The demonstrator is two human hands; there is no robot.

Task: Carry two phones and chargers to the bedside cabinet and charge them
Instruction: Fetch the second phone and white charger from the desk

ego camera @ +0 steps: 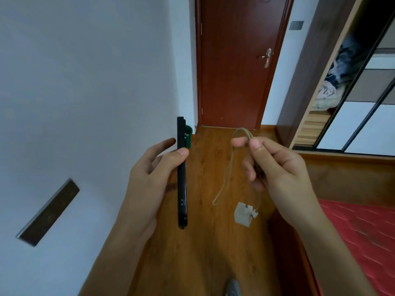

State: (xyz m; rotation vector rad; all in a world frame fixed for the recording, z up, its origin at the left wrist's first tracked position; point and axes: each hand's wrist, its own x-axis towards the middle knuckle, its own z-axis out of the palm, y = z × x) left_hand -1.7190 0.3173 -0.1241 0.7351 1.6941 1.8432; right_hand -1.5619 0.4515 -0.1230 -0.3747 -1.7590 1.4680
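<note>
My left hand (147, 180) holds a black phone (181, 174) edge-on, thumb on the near edge and fingers behind it. My right hand (275, 167) pinches a looped beige charger cable (229, 167) between thumb and forefinger. A white plug adapter (242, 214) dangles from the cable below the hand, above the wooden floor. Only one phone and one charger show. The bedside cabinet is out of view.
A closed red-brown door (237, 60) stands straight ahead at the end of the wooden floor (203, 253). White wall (85, 82) with a dark plate (49, 212) is on the left. A red bed (363, 231) and an open wardrobe (342, 82) lie right. A green object (189, 135) sits by the wall.
</note>
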